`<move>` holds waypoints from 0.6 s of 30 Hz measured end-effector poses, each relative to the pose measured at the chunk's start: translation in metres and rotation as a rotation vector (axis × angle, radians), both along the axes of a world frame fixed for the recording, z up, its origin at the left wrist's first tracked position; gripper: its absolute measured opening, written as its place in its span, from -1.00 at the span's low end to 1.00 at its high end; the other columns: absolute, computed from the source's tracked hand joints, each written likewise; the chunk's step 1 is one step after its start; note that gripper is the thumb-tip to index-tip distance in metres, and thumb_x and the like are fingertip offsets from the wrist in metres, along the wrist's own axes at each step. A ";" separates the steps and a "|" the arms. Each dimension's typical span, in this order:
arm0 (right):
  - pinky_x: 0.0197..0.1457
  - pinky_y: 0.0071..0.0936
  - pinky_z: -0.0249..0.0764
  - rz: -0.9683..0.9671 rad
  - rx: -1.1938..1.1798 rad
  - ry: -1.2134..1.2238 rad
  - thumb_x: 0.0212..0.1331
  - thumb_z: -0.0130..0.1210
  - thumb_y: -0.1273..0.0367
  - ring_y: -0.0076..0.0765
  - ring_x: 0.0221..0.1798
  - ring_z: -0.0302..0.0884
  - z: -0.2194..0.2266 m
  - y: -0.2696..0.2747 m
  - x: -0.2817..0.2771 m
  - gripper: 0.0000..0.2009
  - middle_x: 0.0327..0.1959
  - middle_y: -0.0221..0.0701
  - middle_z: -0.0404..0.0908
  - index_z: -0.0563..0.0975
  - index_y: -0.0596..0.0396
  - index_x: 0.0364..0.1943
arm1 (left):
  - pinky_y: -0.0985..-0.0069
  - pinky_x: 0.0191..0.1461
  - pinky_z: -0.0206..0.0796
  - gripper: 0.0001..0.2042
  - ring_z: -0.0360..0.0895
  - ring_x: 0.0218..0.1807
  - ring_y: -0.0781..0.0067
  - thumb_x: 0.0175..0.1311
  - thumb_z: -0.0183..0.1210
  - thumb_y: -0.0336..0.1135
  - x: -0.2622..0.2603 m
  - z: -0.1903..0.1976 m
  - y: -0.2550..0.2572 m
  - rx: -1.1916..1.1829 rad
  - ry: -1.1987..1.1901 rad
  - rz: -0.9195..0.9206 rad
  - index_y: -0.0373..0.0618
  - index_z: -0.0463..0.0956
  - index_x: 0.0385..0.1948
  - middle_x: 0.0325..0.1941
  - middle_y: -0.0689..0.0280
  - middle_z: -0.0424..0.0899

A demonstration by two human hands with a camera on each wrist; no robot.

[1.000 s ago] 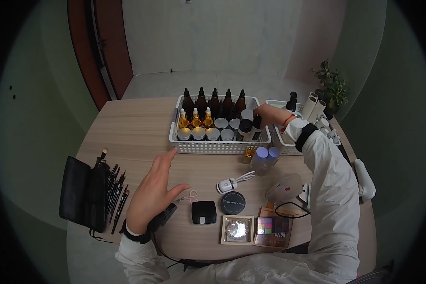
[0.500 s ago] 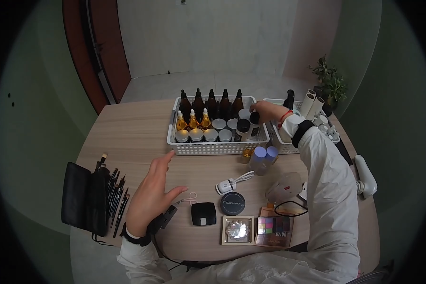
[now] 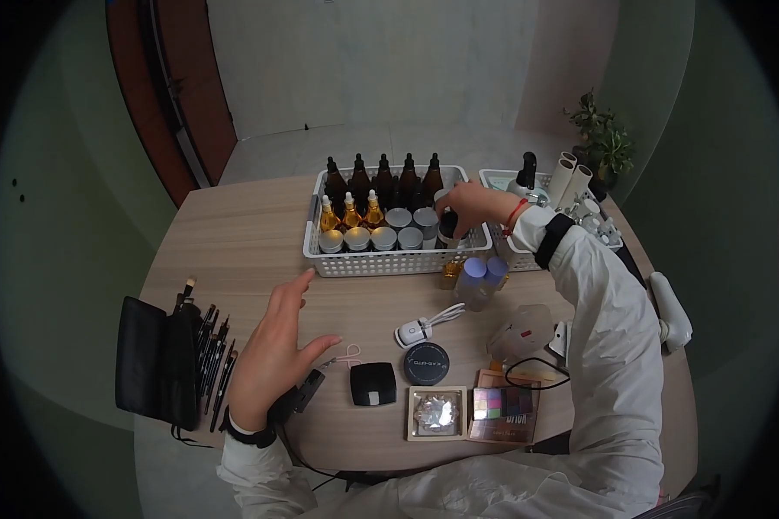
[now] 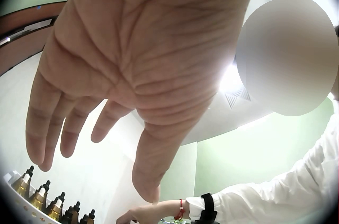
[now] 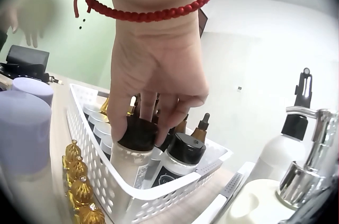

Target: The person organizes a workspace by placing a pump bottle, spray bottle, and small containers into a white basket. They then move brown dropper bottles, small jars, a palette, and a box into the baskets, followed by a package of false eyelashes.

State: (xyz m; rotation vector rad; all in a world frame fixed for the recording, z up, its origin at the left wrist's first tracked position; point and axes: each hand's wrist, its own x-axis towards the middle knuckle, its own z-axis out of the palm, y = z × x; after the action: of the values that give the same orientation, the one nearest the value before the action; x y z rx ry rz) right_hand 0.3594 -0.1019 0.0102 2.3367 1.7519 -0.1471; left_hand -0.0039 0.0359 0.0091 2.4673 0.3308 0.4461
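Note:
In the right wrist view my right hand [image 5: 159,76] reaches down over the basket corner. Thumb and fingers pinch the black cap of a clear bottle [image 5: 139,136]; a second black-capped bottle [image 5: 185,150] stands beside it. In the head view this right hand [image 3: 480,208] partly covers both. The white perforated basket [image 3: 389,266] holds brown dropper bottles [image 3: 383,180], amber dropper bottles [image 3: 350,214] and silver-lidded jars [image 3: 357,240]. My left hand [image 3: 273,363] hovers over the table's left part, thumb spread away from extended fingers. Its palm [image 4: 132,49] holds nothing in the left wrist view.
Lilac-capped bottles [image 3: 473,275] and gold-topped bottles [image 5: 79,174] stand before the basket. A second basket [image 3: 515,258] with pump bottles adjoins on the right. Nearer lie an eyelash curler [image 3: 414,332], a black compact [image 3: 373,384], palettes [image 3: 504,406] and, leftward, a brush case [image 3: 151,363].
My right hand has moved from the basket's back right bottle to the neighbouring black-capped one, slightly left. The left hand stays nearly still. The head view has shifted a little.

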 end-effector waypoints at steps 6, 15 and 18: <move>0.01 -0.23 0.28 -0.071 -0.030 -0.096 -0.34 0.42 0.19 -0.14 -0.11 0.48 -0.002 -0.017 0.012 -0.53 -0.31 -0.38 0.65 0.61 -0.09 -0.19 | 0.27 0.11 0.40 -0.18 0.45 0.11 0.12 -0.03 0.39 -0.24 0.000 0.000 0.000 -0.010 0.016 0.005 -0.07 0.09 0.31 0.18 0.07 0.34; -0.11 -0.22 0.48 0.006 0.129 0.069 -0.37 0.45 0.27 -0.05 -0.15 0.56 -0.013 -0.034 0.025 -0.48 -0.29 -0.26 0.62 0.56 0.02 -0.17 | 0.28 0.12 0.39 -0.17 0.45 0.11 0.12 -0.05 0.39 -0.23 0.000 -0.002 0.001 0.003 0.004 -0.009 -0.03 0.09 0.31 0.18 0.07 0.34; -0.13 -0.27 0.51 -0.177 0.239 0.108 -0.31 0.43 0.27 -0.01 -0.24 0.59 -0.009 -0.034 0.013 -0.51 -0.34 -0.16 0.61 0.54 0.15 -0.21 | 0.28 0.12 0.39 -0.17 0.45 0.11 0.12 -0.04 0.39 -0.23 0.000 -0.003 0.002 0.006 -0.007 -0.014 -0.03 0.09 0.31 0.18 0.07 0.34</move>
State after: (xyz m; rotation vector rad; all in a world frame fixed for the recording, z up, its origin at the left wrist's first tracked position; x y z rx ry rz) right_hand 0.3725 -0.1356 0.0010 2.7027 1.6915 -0.0982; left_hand -0.0039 0.0377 0.0062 2.4717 0.3095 0.4504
